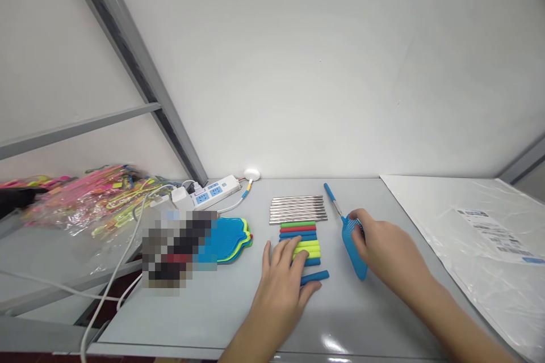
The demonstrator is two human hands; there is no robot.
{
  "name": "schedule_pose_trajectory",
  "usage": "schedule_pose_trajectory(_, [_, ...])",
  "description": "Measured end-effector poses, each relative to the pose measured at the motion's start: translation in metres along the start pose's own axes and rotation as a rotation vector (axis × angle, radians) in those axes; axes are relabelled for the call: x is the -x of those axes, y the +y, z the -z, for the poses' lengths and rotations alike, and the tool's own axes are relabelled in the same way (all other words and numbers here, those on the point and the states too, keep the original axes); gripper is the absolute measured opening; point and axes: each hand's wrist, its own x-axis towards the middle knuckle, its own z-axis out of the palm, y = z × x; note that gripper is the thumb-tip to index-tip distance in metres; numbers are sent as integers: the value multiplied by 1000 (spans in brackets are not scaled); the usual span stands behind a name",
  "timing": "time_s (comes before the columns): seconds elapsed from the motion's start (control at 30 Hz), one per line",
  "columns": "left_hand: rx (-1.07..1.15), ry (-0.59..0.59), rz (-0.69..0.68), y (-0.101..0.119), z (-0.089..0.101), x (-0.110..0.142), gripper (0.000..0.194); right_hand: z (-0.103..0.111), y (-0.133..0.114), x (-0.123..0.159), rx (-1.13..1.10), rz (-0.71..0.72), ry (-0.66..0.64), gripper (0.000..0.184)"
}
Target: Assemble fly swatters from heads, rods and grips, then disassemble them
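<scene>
My left hand (283, 281) lies flat with fingers stretched over a row of coloured foam handle sleeves (298, 238), its thumb beside a loose blue sleeve (315, 277). My right hand (383, 249) rests on the head of an assembled blue fly swatter (352, 241), fingers curled onto it; its metal rod and blue grip (331, 194) point away from me. A row of bare metal rods (298, 209) lies just behind the sleeves. A stack of blue, green and yellow swatter heads (230, 240) sits left of the sleeves.
A white power strip (215, 191) with plugs and cables sits at the back left. Bags of pink and yellow swatters (85, 195) lie on a side surface to the left. A clear plastic bag with a label (489, 232) covers the right side. A blurred patch hides something near the heads.
</scene>
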Motion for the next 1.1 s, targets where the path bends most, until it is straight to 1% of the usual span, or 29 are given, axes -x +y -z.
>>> schedule_pose_trajectory(0.07, [2,-7,5,0,1,0,35,2,6,0,-13,-10,-38,37])
schedule_pose_trajectory(0.13, [4,-9,9,0,1,0,35,2,20,-1,-2,-28,-77,40])
schedule_pose_trajectory(0.27, [2,-8,-5,0,2,1,34,-2,58,-6,100,-46,-168,39])
schedule_pose_trajectory(0.37, [-11,24,-17,0,2,0,39,-1,70,-17,150,-66,-224,41])
schedule_pose_trajectory(0.43, [-32,60,-11,1,4,0,44,3,66,-33,101,-35,-245,41])
schedule_pose_trajectory(0.53, [-74,119,14,1,7,-1,47,5,50,-69,-12,46,-307,43])
schedule_pose_trajectory(0.67, [-112,176,33,0,11,0,37,-4,29,-119,-84,58,-446,55])
schedule_pose_trajectory(0.73, [-121,188,48,-1,12,1,31,-14,23,-135,-113,55,-478,54])
schedule_pose_trajectory(0.83, [-112,184,63,-3,10,1,25,-27,19,-145,-162,58,-460,41])
schedule_pose_trajectory(0.93, [-82,171,73,-5,8,2,23,-36,22,-144,-232,43,-418,31])
schedule_pose_trajectory(1.03, [-56,176,86,-6,6,2,24,-34,32,-141,-323,1,-408,30])
schedule_pose_trajectory(1.1, [-43,183,85,-8,5,2,26,-25,42,-139,-390,-32,-374,28])
